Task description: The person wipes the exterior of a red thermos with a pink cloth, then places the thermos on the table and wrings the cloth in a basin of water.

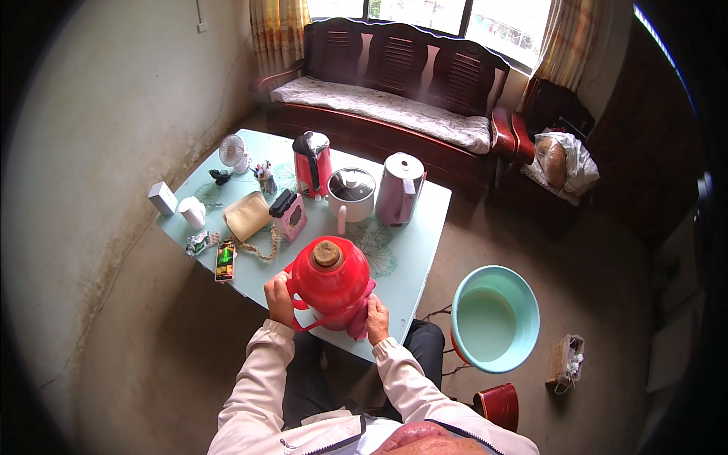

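Note:
A red thermos flask [327,278] with a cork stopper [327,253] stands at the near edge of the table, before my lap. My left hand [279,298] is closed around its side handle. On the other side, my right hand [377,319] presses a pink cloth [360,318] against the flask's lower body. Just beyond the flask is a white pot [351,199] with a dark glass lid, its handle towards me. A purple-grey electric kettle [401,190] and a red electric kettle [313,168] flank the pot.
The table [421,227] also carries a small fan [232,151], a pen holder [265,181], a tan pouch [247,216], a pink box [289,215] and a lit phone [225,260]. A basin of water [495,318] is at my right, near a waste bin [565,364]. Behind stands a wooden sofa [381,122].

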A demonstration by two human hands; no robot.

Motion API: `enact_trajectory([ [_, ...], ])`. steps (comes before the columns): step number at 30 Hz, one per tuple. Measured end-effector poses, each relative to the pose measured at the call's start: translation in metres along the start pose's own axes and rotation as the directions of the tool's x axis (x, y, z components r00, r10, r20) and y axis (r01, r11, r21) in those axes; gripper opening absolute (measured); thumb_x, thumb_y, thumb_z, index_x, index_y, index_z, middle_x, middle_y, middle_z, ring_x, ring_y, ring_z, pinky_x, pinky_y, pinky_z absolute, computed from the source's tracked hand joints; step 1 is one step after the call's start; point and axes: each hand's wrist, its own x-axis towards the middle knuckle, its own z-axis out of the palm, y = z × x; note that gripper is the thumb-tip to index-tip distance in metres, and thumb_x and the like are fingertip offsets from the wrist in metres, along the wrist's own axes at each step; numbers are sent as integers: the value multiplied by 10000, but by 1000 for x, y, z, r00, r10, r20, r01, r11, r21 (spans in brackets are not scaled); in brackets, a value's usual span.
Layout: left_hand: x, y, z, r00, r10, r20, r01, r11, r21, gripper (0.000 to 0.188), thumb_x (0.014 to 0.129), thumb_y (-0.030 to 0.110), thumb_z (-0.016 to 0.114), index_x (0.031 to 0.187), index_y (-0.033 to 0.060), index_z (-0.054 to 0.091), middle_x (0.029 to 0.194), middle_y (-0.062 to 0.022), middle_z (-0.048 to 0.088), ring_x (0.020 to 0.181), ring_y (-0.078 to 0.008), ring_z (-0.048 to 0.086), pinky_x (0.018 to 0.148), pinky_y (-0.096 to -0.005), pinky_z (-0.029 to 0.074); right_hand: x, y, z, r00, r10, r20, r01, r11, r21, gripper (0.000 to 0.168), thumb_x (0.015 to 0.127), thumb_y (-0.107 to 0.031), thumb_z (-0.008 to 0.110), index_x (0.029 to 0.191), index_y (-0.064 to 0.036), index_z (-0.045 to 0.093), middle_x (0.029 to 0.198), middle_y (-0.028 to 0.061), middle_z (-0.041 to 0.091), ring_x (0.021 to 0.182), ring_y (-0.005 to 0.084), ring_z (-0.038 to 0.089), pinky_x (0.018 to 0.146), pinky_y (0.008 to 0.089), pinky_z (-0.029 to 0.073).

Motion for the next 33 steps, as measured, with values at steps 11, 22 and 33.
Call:
enact_trajectory([
  [11, -3, 22, -5, 993, 33, 112, -33, 999, -6, 303, 899, 205, 366, 678, 39, 490, 588, 29, 421, 544, -77, 362, 503, -284, 282, 79, -157, 76, 867, 53, 496, -105, 992, 77, 318, 1017, -216, 486, 1159, 25, 637, 1039, 65, 679, 912, 119, 618, 817, 245, 503],
  [22, -3, 19, -5, 994, -15, 104, 18, 999, -27, 294, 886, 200, 362, 663, 37, 462, 603, 30, 423, 580, -79, 376, 528, -282, 297, 8, 37, -23, 973, 225, -55, -204, 944, 259, 372, 1039, -258, 430, 1220, 23, 591, 1127, 112, 664, 976, 185, 630, 859, 334, 517],
  [33, 15, -12, -12, 978, 85, 193, -80, 996, -33, 346, 935, 234, 404, 725, -17, 519, 610, -42, 461, 629, -136, 464, 601, -327, 391, 69, -159, 60, 961, -95, 259, 51, 984, 170, 436, 1041, -309, 378, 1301, 10, 521, 1224, 109, 618, 1090, 205, 610, 946, 318, 491],
])
